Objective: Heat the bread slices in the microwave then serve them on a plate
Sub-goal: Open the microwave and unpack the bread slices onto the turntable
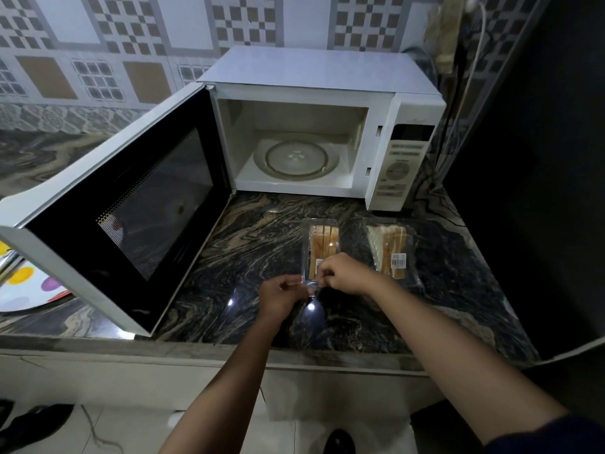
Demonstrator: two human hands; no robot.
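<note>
A clear plastic pack of bread slices (pixel 319 244) lies on the dark marbled counter (pixel 248 257) in front of the microwave. My left hand (pixel 281 298) and my right hand (pixel 343 273) both pinch the near end of its wrapper. A second wrapped pack of bread (pixel 393 249) with a white label lies just to the right. The white microwave (pixel 327 126) stands at the back with its door (pixel 131 217) swung wide open to the left. Its glass turntable (pixel 296 157) holds nothing. A white plate with coloured dots (pixel 26 283) shows at the far left edge, partly hidden behind the door.
The open door sweeps over the left part of the counter. A dark wall or appliance (pixel 540 191) closes off the right side, with cables (pixel 471 77) hanging behind the microwave. The counter's front edge (pixel 294 355) runs just below my hands. Tiled wall stands behind.
</note>
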